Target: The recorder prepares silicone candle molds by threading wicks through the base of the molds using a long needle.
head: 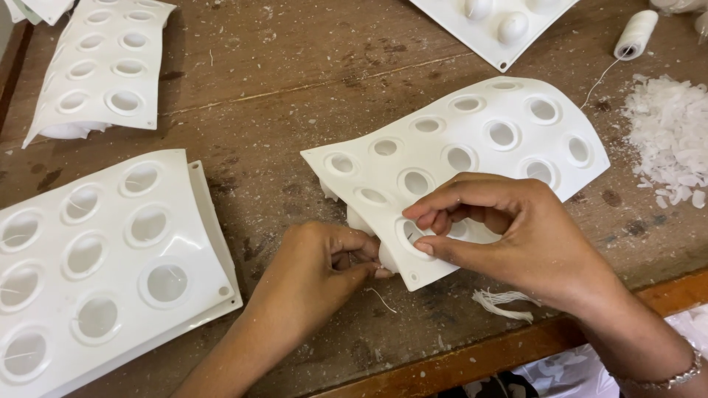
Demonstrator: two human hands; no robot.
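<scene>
A small craft workshop, apparently for hand-made moulded goods such as candles. The worktop [295, 88] is bare, scarred, stained wood with an orange-brown near edge. Several white flexible moulds with round cavities lie across it: one at centre [479, 140], a stacked pair at near left [103, 258], one at far left [110, 63], and one at the far edge [494, 26] showing domed forms. A spool of white thread [636, 33] and a heap of white flakes [667, 133] lie at far right; cut thread ends [505, 304] lie near the front edge.
</scene>
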